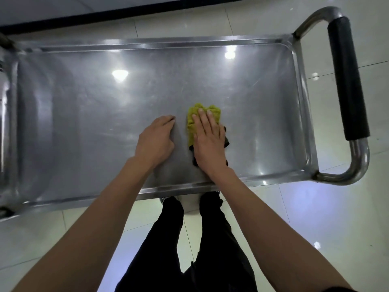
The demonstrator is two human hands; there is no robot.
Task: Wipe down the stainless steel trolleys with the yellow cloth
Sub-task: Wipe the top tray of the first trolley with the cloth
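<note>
Yellow cloth [192, 121] on steel trolley top [84, 102]

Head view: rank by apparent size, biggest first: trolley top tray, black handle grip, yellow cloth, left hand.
1. Trolley top tray, largest by far.
2. Black handle grip.
3. Left hand and yellow cloth: unsure. The right hand presses flat on the cloth, hiding most of it.
</note>
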